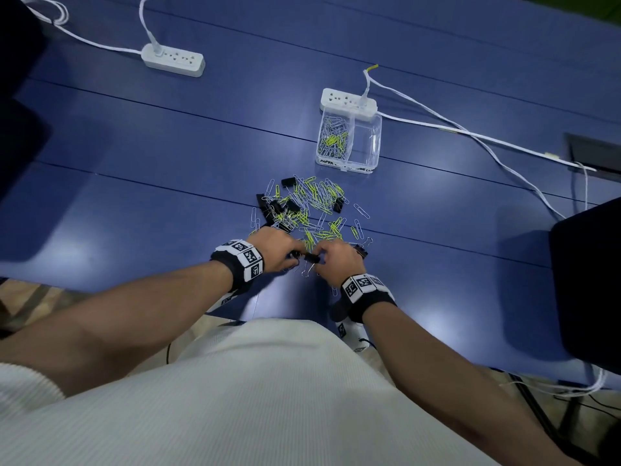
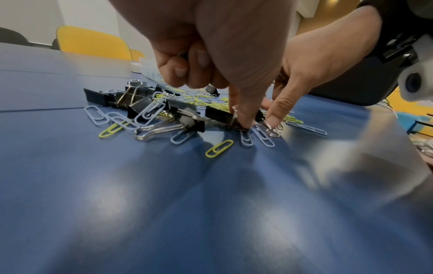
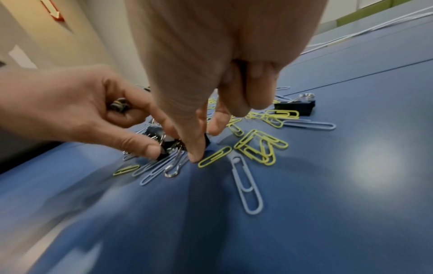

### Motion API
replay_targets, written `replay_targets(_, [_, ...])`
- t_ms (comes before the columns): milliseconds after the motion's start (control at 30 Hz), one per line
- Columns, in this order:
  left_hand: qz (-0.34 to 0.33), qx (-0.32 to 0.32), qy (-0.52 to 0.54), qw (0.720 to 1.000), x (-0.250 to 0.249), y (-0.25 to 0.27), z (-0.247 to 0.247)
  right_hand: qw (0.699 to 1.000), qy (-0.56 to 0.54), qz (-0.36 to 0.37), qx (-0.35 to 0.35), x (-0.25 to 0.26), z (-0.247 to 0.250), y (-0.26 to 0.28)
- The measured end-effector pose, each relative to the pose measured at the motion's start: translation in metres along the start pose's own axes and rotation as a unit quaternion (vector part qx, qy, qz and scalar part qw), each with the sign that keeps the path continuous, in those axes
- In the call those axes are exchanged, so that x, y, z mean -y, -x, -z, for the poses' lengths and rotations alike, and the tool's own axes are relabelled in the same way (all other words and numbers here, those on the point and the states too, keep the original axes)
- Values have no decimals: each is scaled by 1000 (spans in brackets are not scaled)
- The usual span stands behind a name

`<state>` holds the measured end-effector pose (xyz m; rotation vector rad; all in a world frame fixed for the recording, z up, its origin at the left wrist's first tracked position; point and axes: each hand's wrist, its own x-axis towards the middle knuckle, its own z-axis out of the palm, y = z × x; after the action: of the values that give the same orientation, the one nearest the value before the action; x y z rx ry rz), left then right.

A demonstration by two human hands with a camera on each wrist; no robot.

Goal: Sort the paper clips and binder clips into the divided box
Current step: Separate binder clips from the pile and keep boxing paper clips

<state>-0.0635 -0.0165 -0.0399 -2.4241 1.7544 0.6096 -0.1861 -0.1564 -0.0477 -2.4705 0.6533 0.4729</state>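
Note:
A mixed heap of paper clips (image 1: 312,203) and black binder clips (image 1: 289,181) lies on the blue table. The clear divided box (image 1: 368,142) stands beyond it, with paper clips (image 1: 332,137) in its left compartment. Both hands meet at the heap's near edge over one black binder clip (image 1: 312,258). My left hand (image 1: 295,255) keeps a binder clip (image 3: 119,106) tucked in its curled fingers and pinches the table clip (image 2: 220,115) with thumb and forefinger. My right hand (image 1: 324,260) pinches the same clip (image 3: 207,139) from the other side.
A white power strip (image 1: 347,100) sits right behind the box, its cable (image 1: 470,136) running right. Another power strip (image 1: 173,60) lies far left. A dark chair back (image 1: 588,290) stands at the right edge. Loose paper clips (image 3: 246,185) surround the hands.

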Motion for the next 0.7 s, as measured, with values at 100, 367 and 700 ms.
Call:
replay_targets(100, [-7,-3,4,1000,1,1,-2,1000,2,-1,-10,4,0,1])
replay_targets(367, [98,-93,175,975,13,4,7,980,-123,-138,-74,-26,19,2])
replay_targets(700, [355,-133,295,877,76,20,-10,883,-244,-313,-252,-68,43,5])
